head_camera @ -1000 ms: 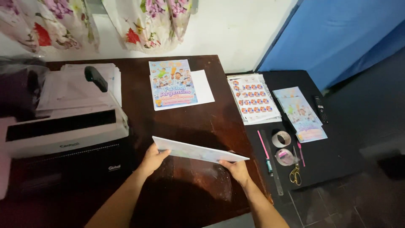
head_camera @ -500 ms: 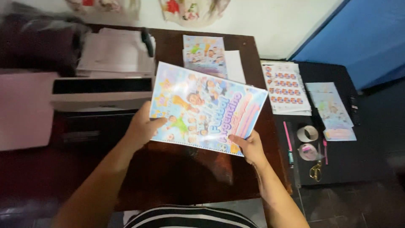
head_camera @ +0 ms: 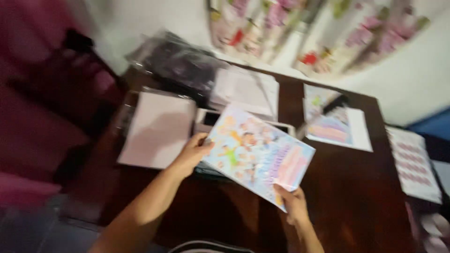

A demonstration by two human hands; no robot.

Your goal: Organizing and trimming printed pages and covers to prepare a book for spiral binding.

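I hold a colourful printed cartoon sheet [head_camera: 257,156] flat in front of me, above the dark wooden table [head_camera: 356,192]. My left hand [head_camera: 193,154] grips its left edge with the thumb on top. My right hand [head_camera: 290,202] pinches its near right corner. The sheet hangs over the front of a white machine [head_camera: 206,120], which it partly hides. The view is blurred by motion.
A pale pink sheet [head_camera: 158,129] lies left of the machine, with a stack of white paper [head_camera: 246,89] and a dark plastic bag [head_camera: 178,63] behind. More printed sheets [head_camera: 335,124] lie at the back right. A sticker sheet [head_camera: 413,161] sits on the far right.
The view has swung left and tilted. The sheet, edge-on a second ago, now faces up and has moved left toward the white machine, both hands still on it.
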